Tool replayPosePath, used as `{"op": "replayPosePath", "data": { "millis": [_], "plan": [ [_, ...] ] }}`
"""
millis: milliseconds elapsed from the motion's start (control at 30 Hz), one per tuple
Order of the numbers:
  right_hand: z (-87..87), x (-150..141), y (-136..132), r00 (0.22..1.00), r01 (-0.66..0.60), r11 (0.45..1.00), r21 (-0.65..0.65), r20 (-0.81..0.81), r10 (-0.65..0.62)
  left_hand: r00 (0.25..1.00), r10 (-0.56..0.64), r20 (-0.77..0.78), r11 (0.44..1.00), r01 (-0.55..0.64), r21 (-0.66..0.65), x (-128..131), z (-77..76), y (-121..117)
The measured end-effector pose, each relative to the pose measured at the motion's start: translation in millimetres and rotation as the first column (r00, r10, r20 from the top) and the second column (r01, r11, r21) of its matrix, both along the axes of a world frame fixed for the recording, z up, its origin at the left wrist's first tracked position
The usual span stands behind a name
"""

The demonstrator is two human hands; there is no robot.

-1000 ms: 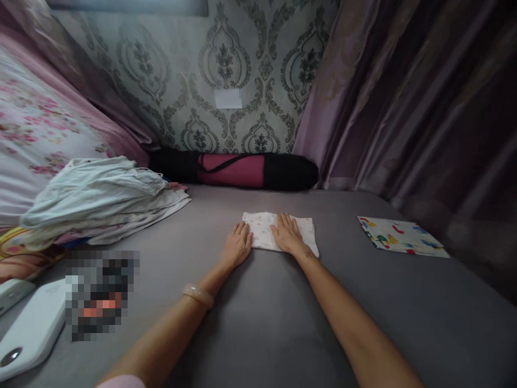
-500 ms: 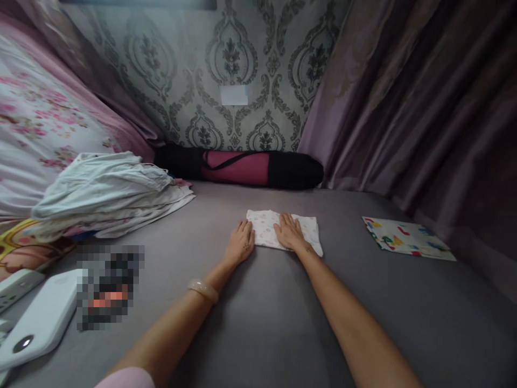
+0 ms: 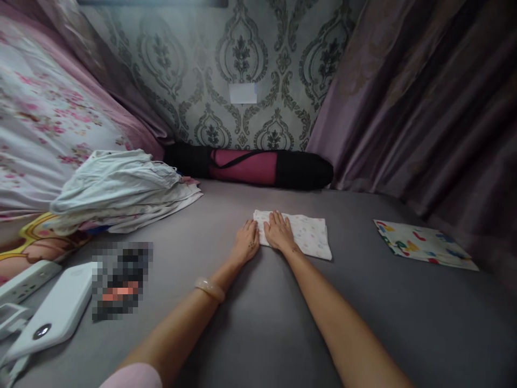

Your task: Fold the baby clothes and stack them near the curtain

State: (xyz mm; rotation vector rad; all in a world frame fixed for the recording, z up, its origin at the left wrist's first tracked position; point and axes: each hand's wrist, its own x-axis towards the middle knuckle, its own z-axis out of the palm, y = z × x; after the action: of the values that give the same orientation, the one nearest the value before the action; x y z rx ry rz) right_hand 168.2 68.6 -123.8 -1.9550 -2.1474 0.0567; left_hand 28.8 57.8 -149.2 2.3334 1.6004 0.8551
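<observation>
A white cloth with a small faint print (image 3: 309, 235) lies folded into a flat rectangle on the grey bed sheet (image 3: 266, 323). My right hand (image 3: 279, 230) rests flat on its left part, fingers stretched out. At the cloth's left edge lies my left hand (image 3: 246, 242), its fingers extended and touching the edge. Neither hand grips anything. A pale bangle (image 3: 209, 289) circles my left wrist.
A heap of pale clothes (image 3: 121, 186) lies at the left. Nearer are a white power bank (image 3: 56, 310), a power strip (image 3: 30, 283) and a pixelated object (image 3: 123, 283). A folded colourful-print cloth (image 3: 424, 243) lies right; a black-and-pink long bag (image 3: 244, 165) lies along the wall.
My right hand has slid left across the cloth, from its middle toward my left hand. My left hand stays at the left edge. The whole view has shifted slightly.
</observation>
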Motion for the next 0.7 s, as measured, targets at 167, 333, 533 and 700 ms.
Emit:
{"op": "replayPosePath", "data": {
  "millis": [167, 333, 533, 700],
  "plan": [
    [2.8, 3, 1, 1.0, -0.009, 0.998, -0.066, -0.025, 0.007, 0.993, 0.035, 0.114, 0.999, -0.032, -0.023, -3, 5.7, 0],
    [11.8, -7, 0, 0.998, -0.046, 0.994, -0.102, -0.042, 0.041, 0.966, 0.081, 0.246, 0.996, -0.072, -0.044, -6, 6.2, 2],
    [22.8, -35, -2, 0.99, -0.138, 0.989, -0.049, -0.046, 0.136, 0.922, 0.144, 0.36, 0.989, -0.139, -0.039, -6, 5.7, 3],
    [11.7, -49, -3, 0.989, -0.147, 0.989, -0.016, 0.013, 0.147, 0.873, 0.237, 0.426, 0.971, -0.22, -0.09, -7, 11.1, 3]
  ]
}}
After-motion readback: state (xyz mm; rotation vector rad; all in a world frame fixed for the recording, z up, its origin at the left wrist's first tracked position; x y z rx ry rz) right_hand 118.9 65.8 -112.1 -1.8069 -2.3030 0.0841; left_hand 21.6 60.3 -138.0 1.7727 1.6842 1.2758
